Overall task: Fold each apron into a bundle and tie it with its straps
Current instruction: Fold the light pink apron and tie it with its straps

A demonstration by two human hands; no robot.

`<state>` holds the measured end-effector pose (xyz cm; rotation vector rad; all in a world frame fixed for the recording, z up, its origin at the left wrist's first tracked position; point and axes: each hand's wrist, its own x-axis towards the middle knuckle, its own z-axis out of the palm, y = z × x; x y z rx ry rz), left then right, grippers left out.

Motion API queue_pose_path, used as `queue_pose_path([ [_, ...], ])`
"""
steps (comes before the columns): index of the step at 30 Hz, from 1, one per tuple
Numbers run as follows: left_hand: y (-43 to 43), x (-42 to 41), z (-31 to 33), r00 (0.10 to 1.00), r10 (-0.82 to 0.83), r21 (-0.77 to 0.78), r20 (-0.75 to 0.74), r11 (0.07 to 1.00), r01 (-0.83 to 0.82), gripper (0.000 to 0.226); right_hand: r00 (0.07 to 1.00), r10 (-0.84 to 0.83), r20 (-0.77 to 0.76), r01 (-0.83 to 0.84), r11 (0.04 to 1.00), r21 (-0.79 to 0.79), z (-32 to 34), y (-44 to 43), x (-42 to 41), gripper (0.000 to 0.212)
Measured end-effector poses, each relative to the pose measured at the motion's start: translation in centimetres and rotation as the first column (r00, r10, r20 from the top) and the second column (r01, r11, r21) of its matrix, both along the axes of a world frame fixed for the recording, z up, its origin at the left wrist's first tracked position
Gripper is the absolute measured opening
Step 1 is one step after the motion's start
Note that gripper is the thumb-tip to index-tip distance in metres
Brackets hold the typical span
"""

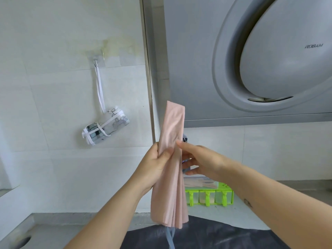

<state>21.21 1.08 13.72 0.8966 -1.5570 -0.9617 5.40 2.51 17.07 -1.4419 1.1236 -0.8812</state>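
Note:
A pink apron (172, 133), folded into a long narrow strip, stands upright in front of me. My left hand (154, 166) grips it at mid-height, thumb across the front. My right hand (195, 159) touches the strip's right edge with its fingertips, fingers fairly straight. Pale blue straps (170, 236) hang from the strip's lower end. A white patterned apron bundle (106, 129), tied with its white straps, hangs by a strap from a wall hook (96, 60) on the left.
A green rack of clear containers (210, 196) stands on the counter behind the strip. A grey range hood (251, 60) fills the upper right. A dark cloth (206, 236) lies on the counter below. A sink drain (25, 241) shows at the lower left.

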Motion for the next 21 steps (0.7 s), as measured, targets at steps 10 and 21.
queue_pose_path([
  [10,1.2,-1.6,-0.3,0.996,-0.042,-0.051,0.081,0.998,0.046,0.057,0.916,-0.206,0.345,0.285,0.938,-0.196,-0.3,-2.4,-0.2,0.01],
  [21,1.8,-1.6,-1.0,0.957,-0.283,0.121,-0.057,0.95,0.288,0.03,0.939,-0.146,0.312,0.215,0.956,-0.198,0.5,-3.8,-2.8,0.007],
])
